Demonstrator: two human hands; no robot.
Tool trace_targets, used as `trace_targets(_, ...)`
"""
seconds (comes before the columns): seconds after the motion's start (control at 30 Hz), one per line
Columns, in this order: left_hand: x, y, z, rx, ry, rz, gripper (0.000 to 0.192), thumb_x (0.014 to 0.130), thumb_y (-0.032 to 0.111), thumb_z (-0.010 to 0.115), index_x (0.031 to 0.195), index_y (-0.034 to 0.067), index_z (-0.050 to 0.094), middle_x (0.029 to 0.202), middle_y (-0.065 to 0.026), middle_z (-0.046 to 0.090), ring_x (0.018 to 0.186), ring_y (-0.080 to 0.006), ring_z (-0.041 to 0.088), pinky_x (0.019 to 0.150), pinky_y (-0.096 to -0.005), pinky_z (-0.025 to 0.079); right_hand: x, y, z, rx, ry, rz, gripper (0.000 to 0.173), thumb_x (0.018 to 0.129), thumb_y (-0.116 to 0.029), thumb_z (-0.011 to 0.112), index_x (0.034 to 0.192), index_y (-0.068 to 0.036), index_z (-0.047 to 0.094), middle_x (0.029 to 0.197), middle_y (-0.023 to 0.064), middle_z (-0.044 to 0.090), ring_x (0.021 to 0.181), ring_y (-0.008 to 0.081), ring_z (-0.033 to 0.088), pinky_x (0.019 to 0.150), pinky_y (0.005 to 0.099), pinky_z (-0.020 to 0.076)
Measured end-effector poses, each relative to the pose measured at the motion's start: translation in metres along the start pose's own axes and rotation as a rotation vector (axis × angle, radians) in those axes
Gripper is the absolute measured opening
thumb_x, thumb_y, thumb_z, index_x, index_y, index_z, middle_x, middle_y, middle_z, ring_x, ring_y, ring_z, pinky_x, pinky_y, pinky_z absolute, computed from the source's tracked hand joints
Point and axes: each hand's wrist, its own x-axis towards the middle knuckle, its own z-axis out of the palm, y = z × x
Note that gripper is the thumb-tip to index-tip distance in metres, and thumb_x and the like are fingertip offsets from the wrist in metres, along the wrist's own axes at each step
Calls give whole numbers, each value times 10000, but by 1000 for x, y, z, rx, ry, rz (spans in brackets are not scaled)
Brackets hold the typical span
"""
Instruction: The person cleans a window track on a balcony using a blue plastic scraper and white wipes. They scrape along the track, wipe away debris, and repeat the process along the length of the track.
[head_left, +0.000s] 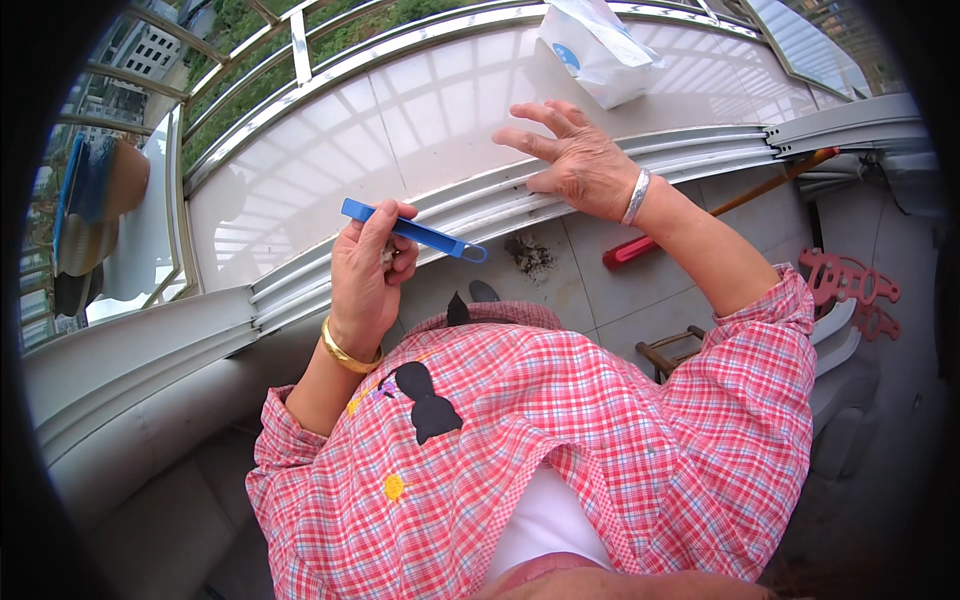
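My left hand (375, 262), with a gold bangle at the wrist, grips a blue plastic handle-like tool (424, 235) with a loop at its end. Something pale and crumpled (388, 255) shows between the same fingers, mostly hidden. My right hand (574, 157), wearing a silver bracelet, is over the inner edge of the window ledge with its fingers spread and nothing in them. Beyond it a white plastic bag (600, 56) stands on the pale tiled ledge (315, 150). A small heap of dark and whitish debris (531, 256) lies on the floor below the ledge.
White sliding-window tracks (465, 202) run along the ledge, with metal railings (300, 49) outside. On the floor side are a red brush or broom head (628, 253) with a wooden handle (772, 182), a wooden stool (667, 352) and pink plastic pieces (847, 277).
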Motion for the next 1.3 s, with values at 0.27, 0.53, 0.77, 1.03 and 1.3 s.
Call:
trace_targets(0.27,-3,0,-2,15,-28,22,228,986,257,598,980,40,667,688,17,564,552,-72,423,475,-210,266,0,-1,5,-26,-52,-47,113,720,-129,661,607,-131,654,1429,6,495,1411,256,330,1152,468,258)
trace_targets(0.53,-5,0,-4,27,36,19,223,985,252,597,994,41,670,692,19,576,548,-69,430,476,-206,269,-10,7,8,108,106,56,106,757,-79,694,836,-93,624,1369,59,516,1335,273,417,1115,466,329)
trace_targets(0.77,-3,-2,-6,9,1,5,216,986,245,597,999,42,670,690,18,581,543,-64,427,474,-205,265,-17,17,-3,37,26,23,291,723,-80,713,986,-116,593,1054,52,628,1107,243,550,972,403,414)
trace_targets(1.03,-2,-1,-4,28,10,2,227,984,269,601,1000,48,650,690,29,542,532,-57,410,465,-200,255,4,13,12,37,-43,-2,240,747,-142,724,934,-116,576,882,32,618,919,220,586,804,362,471)
trace_targets(1.3,-5,2,-7,28,6,3,222,986,250,596,994,40,667,688,22,575,555,-63,428,481,-203,266,-2,0,1,93,98,-56,66,727,-123,662,722,-118,596,872,30,569,866,225,567,770,358,456)
